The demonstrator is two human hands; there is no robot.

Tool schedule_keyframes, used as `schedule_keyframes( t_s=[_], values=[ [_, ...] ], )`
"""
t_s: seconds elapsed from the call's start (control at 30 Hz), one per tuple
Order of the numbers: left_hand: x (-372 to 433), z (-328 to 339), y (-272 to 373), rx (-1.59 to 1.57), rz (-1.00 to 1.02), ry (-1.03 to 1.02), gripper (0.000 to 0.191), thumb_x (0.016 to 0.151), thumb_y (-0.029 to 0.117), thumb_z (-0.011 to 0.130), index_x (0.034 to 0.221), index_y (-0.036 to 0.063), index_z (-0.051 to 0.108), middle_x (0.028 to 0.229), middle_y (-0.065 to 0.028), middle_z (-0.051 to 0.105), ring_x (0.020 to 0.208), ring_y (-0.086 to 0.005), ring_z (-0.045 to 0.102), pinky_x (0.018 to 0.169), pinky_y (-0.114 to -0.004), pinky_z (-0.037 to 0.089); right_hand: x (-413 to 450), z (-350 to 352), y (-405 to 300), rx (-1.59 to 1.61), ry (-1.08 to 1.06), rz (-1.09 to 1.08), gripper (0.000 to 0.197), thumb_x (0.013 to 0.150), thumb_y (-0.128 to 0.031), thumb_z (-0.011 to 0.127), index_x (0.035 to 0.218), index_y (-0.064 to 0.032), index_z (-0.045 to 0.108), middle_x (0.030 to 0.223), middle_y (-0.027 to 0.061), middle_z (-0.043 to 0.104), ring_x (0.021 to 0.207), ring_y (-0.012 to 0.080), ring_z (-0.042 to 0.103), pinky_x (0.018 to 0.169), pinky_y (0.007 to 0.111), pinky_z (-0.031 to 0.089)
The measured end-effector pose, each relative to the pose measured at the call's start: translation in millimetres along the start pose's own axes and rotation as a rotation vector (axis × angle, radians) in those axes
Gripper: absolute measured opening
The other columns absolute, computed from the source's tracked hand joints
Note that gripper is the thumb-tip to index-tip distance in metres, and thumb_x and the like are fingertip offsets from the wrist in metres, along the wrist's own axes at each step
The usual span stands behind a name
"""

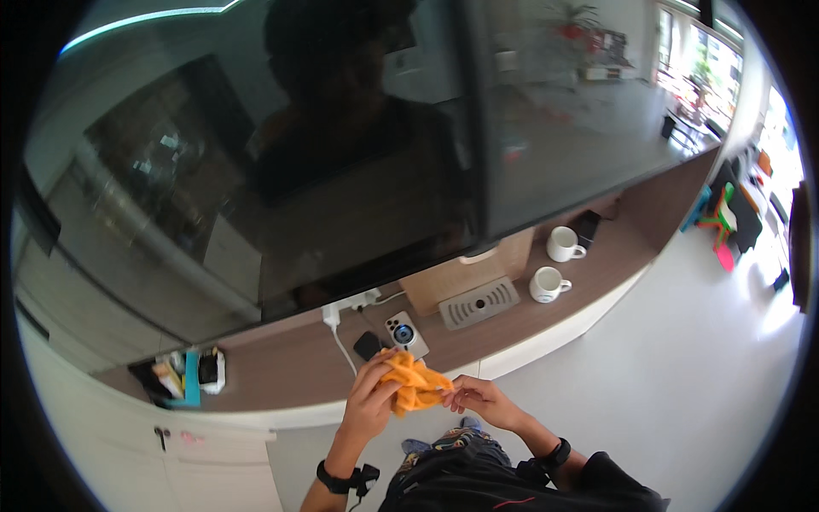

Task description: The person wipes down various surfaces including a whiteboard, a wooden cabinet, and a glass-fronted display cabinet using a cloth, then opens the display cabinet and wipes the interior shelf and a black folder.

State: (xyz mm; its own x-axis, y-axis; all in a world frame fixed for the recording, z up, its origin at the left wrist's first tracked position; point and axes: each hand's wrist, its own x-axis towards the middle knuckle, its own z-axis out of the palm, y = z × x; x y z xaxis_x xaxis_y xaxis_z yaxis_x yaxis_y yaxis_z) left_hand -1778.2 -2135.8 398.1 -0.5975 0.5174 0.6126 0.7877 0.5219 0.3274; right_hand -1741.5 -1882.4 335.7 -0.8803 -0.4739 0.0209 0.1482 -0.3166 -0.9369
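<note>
A crumpled orange cloth (416, 382) is bunched up between my hands, in front of the shelf's front edge. My left hand (370, 398) grips its left side, the fingers spread over the folds. At its right end, the fingertips of my right hand (481, 400) pinch the edge of the cloth. Just beyond the cloth, a smartphone (417, 344) lies back up on the wood-toned shelf (281, 377), with a round disc on its back. Beside the phone is a small black device (367, 345), close to my left fingertips.
A large glossy dark panel (358, 192) overhangs the shelf and reflects the room. Two white mugs (563, 244) stand on the right, near a slotted grey tray (480, 304) and a tan board (422, 291). White plugs and cables (331, 315) lie behind the phone. A blue-edged holder (192, 377) sits left.
</note>
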Motion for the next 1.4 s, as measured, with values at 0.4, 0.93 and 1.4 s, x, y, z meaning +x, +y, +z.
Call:
schedule_keyframes(
  t_s=[0.4, 0.93, 1.4],
  values=[
    [-207.9, -132.0, 17.6, -0.230, -0.774, 0.756, 0.023, 0.085, -0.010, 0.060, 0.107, -0.0050, 0.065, 0.124, -0.0166, 0.059, 0.108, -0.0273, 0.062, 0.094, -0.032, 0.048, 116.1, 168.3, 0.5, -0.786, -0.544, -0.141, 0.029, 0.094, 0.002, 0.053, 0.121, -0.0056, 0.061, 0.109, 0.0106, 0.064, 0.099, 0.0251, 0.066, 0.087, 0.034, 0.053],
    [-435.4, -316.8, -11.7, -0.805, -0.853, 1.351, 0.024, 0.098, 0.010, 0.046, 0.119, -0.0004, 0.053, 0.109, -0.0155, 0.063, 0.098, -0.0252, 0.066, 0.089, -0.036, 0.053, 213.2, 430.1, -56.6, -1.606, 0.065, -0.987, 0.048, 0.080, 0.007, 0.058, 0.125, -0.0074, 0.065, 0.150, 0.0112, 0.048, 0.143, 0.0370, 0.039, 0.116, 0.055, 0.031],
    [-451.7, -389.9, -160.8, -0.917, -0.993, 0.888, 0.027, 0.088, -0.003, 0.045, 0.111, -0.0034, 0.059, 0.103, -0.0065, 0.060, 0.097, -0.0143, 0.059, 0.090, -0.027, 0.047, 335.7, 486.9, 43.0, -1.482, 0.745, -1.279, 0.057, 0.086, 0.007, 0.060, 0.141, -0.0003, 0.046, 0.150, 0.0195, 0.040, 0.145, 0.0471, 0.025, 0.119, 0.059, 0.022]
  ],
)
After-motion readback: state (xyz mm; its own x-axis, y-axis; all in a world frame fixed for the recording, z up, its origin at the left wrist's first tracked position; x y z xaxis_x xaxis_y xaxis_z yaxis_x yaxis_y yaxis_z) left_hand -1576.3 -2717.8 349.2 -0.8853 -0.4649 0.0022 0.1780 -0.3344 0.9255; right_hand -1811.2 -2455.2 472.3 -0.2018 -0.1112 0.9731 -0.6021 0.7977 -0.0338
